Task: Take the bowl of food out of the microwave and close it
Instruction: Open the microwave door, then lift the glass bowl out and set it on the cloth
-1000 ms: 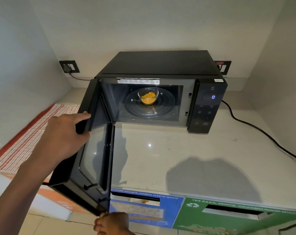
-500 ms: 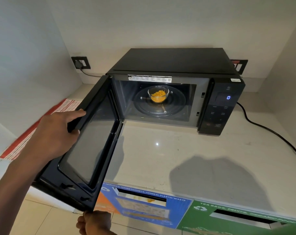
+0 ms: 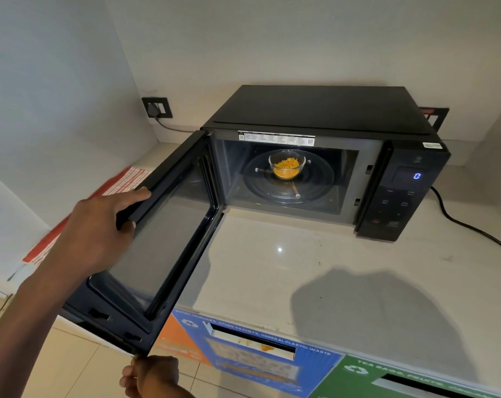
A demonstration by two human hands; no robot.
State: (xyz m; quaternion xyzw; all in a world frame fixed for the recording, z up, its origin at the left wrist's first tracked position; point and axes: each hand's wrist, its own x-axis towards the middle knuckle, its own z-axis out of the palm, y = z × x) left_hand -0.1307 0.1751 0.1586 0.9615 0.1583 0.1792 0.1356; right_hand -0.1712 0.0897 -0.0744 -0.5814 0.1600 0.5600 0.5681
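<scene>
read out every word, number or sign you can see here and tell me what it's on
"0": blue digit on the black microwave's display.
"...OTHER SACHETS, GENERAL PLASTIC WASTE": blue bin panel, start unclear.
"TEA BAGS, FRUITS...": green bin panel, rest blurred; recycling symbol beside it.
White sticker strip above the cavity: too small.
Small white corner label: unreadable.

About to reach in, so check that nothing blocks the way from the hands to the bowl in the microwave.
Nothing visible does. The door is swung wide to the left, held by the left hand, and the bowl sits alone on the turntable. The right hand is low, in front of the counter.
</scene>
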